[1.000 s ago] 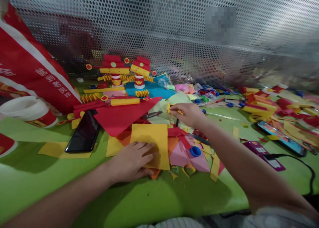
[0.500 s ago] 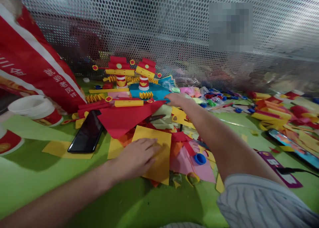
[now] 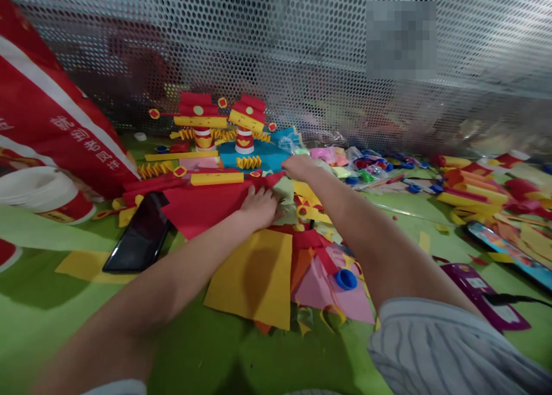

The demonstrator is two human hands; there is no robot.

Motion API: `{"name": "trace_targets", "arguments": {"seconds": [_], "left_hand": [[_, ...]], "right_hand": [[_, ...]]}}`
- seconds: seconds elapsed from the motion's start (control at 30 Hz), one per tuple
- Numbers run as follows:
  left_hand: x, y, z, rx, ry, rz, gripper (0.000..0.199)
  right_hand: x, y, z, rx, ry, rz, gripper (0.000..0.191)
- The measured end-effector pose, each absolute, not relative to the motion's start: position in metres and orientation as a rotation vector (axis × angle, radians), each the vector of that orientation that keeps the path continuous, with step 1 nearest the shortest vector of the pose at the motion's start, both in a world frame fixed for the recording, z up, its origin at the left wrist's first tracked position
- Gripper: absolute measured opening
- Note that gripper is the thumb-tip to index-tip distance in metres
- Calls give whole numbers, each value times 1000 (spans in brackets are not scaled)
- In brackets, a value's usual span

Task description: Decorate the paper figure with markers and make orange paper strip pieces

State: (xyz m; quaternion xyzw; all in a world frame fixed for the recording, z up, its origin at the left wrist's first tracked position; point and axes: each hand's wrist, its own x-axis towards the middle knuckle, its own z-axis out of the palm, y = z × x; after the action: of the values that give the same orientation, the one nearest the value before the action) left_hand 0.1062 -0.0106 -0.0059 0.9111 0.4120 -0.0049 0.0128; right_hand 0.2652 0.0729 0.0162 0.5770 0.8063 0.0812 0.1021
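The left hand (image 3: 260,207) was over the flat red paper (image 3: 202,206), the right hand (image 3: 301,168) farther, beside the flat blue sheet (image 3: 271,161); I couldn't tell either grip. Rectangular yellow paper (image 3: 259,280) lay nearer.

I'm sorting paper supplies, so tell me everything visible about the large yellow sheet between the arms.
The yellow sheet looks like plain, matte paper, shadowed across its middle. It lies roughly flat, orange paper peeking from beneath, left of pink paper. The left hand is beyond its far edge; contact is unclear.
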Motion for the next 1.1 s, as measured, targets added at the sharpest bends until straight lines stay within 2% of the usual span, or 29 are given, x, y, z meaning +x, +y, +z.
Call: {"name": "trace_targets", "arguments": {"seconds": [0.17,0.33,0.47,0.57,0.63,0.8,0.93,1.03,1.1], "left_hand": [[93,-14,-10,2831,1289,-64,45],[79,-33,9,2845,1214,-85,48],[58,-57,21,2919,1012,-191,45],[48,-71,17,2938,906,-226,43],[46,-75,11,2940,906,-205,38],[48,-70,2,2921,918,-94,16],[39,-59,21,2731,1017,63,13],[29,-49,36,2415,1300,330,15],[27,-42,36,2111,1426,659,18]], "right_hand": [[262,66,28,1801,2368,312,31],[258,19,52,1805,2473,322,32],[251,-60,58,1371,2695,104,24],[245,-118,46,980,2759,73,16],[242,-142,33,882,2791,101,15],[240,-149,6,936,2778,287,17],[253,-141,8,1072,2879,306,22],[277,-147,18,1411,2993,291,24],[296,-157,21,1694,2940,258,22]]}}
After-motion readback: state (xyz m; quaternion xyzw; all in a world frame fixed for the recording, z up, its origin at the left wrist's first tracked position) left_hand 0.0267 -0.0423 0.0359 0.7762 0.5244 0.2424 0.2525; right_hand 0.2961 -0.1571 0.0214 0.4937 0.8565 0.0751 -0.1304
